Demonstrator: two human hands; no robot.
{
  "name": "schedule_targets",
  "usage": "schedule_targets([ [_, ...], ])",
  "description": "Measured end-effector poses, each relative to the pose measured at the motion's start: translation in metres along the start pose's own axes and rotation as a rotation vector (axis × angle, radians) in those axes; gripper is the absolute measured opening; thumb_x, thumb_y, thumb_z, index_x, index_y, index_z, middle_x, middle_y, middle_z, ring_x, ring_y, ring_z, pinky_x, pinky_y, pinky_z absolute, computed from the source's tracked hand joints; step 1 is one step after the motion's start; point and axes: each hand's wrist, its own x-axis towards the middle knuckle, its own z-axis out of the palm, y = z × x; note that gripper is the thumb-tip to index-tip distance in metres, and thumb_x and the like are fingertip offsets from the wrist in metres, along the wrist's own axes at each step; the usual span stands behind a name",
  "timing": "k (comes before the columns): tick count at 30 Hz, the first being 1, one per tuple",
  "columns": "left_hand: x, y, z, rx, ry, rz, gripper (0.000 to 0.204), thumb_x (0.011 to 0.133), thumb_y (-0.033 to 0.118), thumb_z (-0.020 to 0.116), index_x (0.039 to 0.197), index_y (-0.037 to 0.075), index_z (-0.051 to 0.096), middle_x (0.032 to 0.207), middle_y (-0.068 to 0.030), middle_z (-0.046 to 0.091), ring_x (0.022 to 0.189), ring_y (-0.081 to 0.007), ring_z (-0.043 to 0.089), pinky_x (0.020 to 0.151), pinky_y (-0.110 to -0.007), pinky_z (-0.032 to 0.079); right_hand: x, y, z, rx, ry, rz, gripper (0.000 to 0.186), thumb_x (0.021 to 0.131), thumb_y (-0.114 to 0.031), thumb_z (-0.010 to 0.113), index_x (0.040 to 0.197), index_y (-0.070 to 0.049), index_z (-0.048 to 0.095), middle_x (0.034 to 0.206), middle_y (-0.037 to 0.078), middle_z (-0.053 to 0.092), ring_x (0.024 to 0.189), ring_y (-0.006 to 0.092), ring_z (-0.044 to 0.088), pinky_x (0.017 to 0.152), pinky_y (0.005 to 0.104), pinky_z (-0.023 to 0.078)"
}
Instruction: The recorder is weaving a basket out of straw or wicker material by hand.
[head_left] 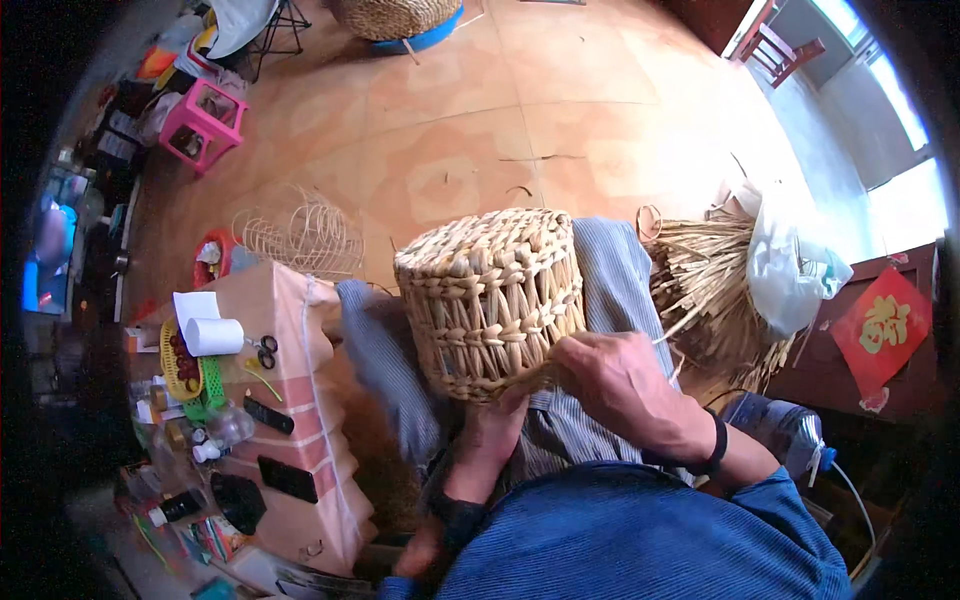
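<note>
In the frame's middle, a basket (pixel 490 310) was pinched at its lower edge by the right hand (pixel 632 386), but the grip of the left hand (pixel 494 428), half hidden underneath, could not be told.

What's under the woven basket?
The left hand shows at the near lower edge of the woven basket, its fingertips hidden. Striped trousers show on both sides. Whatever is directly underneath is covered.
</note>
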Motion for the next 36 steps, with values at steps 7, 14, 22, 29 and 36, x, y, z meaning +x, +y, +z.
schedule_targets([
  [7, 0.009, 0.010, 0.017, 0.144, 0.041, 0.047, 0.038, 0.109, 0.015, 0.060, 0.146, 0.010, 0.065, 0.154, -0.0161, 0.061, 0.148, -0.0369, 0.051, 0.125, -0.053, 0.038, 0.011, 0.004, 0.006, 0.183, 0.014, -0.013, 0.028, 0.086, -0.017, 0.081, 0.110, -0.006, 0.070, 0.095, 0.018, 0.073, 0.084, 0.0426, 0.075, 0.070, 0.0489, 0.060],
  [14, 0.010, -0.012, 0.027, 0.022, 0.037, -0.053, 0.035, 0.113, 0.014, 0.057, 0.146, 0.003, 0.061, 0.151, -0.0134, 0.060, 0.143, -0.0270, 0.053, 0.121, -0.044, 0.043, 0.012, 0.002, 0.036, 0.300, 0.121, 0.057, 0.019, 0.087, 0.003, 0.078, 0.105, 0.001, 0.071, 0.098, 0.018, 0.076, 0.088, 0.0342, 0.079, 0.075, 0.0407, 0.062],
  [22, 0.017, -0.004, 0.028, -0.031, 0.105, -0.047, 0.039, 0.113, 0.019, 0.060, 0.149, 0.004, 0.060, 0.157, -0.0155, 0.057, 0.150, -0.0298, 0.049, 0.126, -0.045, 0.037, 0.007, 0.028, 0.063, 0.193, 0.124, 0.115, 0.021, 0.087, -0.006, 0.078, 0.102, -0.004, 0.063, 0.091, 0.017, 0.068, 0.081, 0.0432, 0.071, 0.068, 0.0501, 0.056],
  [29, 0.009, -0.012, 0.019, -0.004, 0.041, 0.013, 0.051, 0.109, 0.024, 0.065, 0.155, 0.006, 0.054, 0.158, -0.0203, 0.056, 0.147, -0.0375, 0.050, 0.127, -0.052, 0.036, 0.011, 0.038, 0.082, -0.204, 0.193, 0.004, 0.016, 0.092, -0.011, 0.073, 0.100, -0.007, 0.061, 0.092, 0.019, 0.059, 0.080, 0.0443, 0.066, 0.063, 0.0538, 0.050],
  [36, 0.023, -0.001, 0.008, -0.146, 0.015, -0.032, 0.060, 0.108, 0.031, 0.068, 0.159, 0.005, 0.049, 0.162, -0.0183, 0.052, 0.150, -0.0350, 0.047, 0.128, -0.048, 0.036, -0.006, 0.037, 0.079, 0.046, 0.135, 0.027, 0.010, 0.097, -0.009, 0.066, 0.106, -0.005, 0.064, 0.096, 0.021, 0.058, 0.082, 0.0449, 0.066, 0.066, 0.0541, 0.050],
])
